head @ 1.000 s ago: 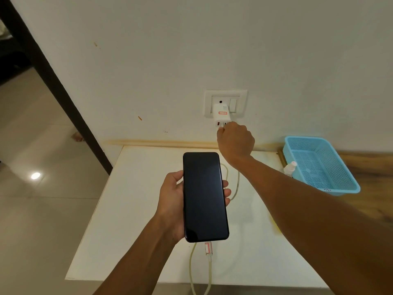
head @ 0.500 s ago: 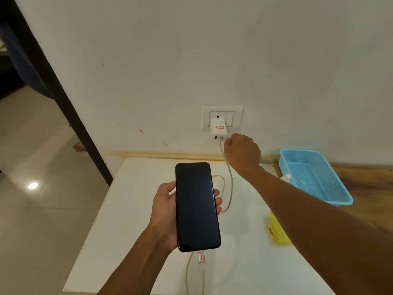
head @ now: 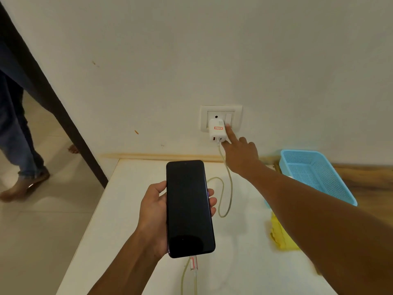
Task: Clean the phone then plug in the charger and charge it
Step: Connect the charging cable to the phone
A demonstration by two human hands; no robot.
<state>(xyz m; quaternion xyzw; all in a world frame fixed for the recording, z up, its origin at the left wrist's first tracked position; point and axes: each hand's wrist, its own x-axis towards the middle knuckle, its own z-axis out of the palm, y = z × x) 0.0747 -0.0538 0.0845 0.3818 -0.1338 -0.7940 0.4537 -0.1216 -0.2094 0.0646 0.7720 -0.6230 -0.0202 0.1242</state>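
Observation:
My left hand holds a black phone upright above the white table, its screen dark. A pale cable runs from the phone's bottom end, loops over the table and rises to a white charger plugged into the wall socket plate. My right hand reaches to the wall with the index finger stretched out, its tip on the switch just right of the charger. That hand holds nothing.
A light blue plastic basket stands at the table's right, against the wall. A yellow cloth lies partly under my right forearm. At the far left, past a dark door frame, a person's legs stand on the tiled floor.
My right hand has left the cable plug under the charger and risen, its index finger now on the socket switch. The view tilted up; a person's legs have come into view at left.

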